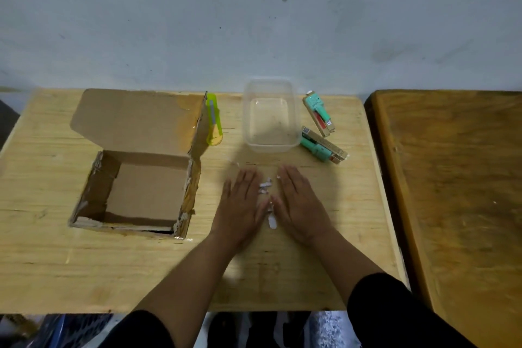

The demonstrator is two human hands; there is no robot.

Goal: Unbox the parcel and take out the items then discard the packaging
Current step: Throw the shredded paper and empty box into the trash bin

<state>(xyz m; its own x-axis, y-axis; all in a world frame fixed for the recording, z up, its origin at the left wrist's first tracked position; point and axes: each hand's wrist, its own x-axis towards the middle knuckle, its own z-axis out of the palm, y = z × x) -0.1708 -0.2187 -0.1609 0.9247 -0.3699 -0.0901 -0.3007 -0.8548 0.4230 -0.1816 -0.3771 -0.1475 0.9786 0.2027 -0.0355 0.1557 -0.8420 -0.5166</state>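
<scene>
An opened cardboard box (141,192) sits at centre left of the frame on a pale wooden table (56,263), its lid flap standing back and its inside showing only bare cardboard. Its torn near rim lies well back from the table's front edge, with a broad strip of bare wood before it. Just right of the lid, a yellow-green utility knife (214,121) lies partly tucked behind the flap's edge, so its far end is hidden.

At centre frame, the person's left hand (240,203) and right hand (299,203) lie flat on the table, fingers straight and released, grasping nothing. Between them rest small white scraps of packaging (267,192), some touching the fingers; what the scraps are made of is hard to make out. Above the hands stands a clear plastic tub (293,121), near the table's far edge by the wall.

To its right lie two mint-green items in gold-edged cartons (322,144), the nearer one touching the tub's corner; their print is too small to read. At far right a darker wooden table (452,192) is cut off by the frame's edge, a narrow gap parting it from the pale one.
</scene>
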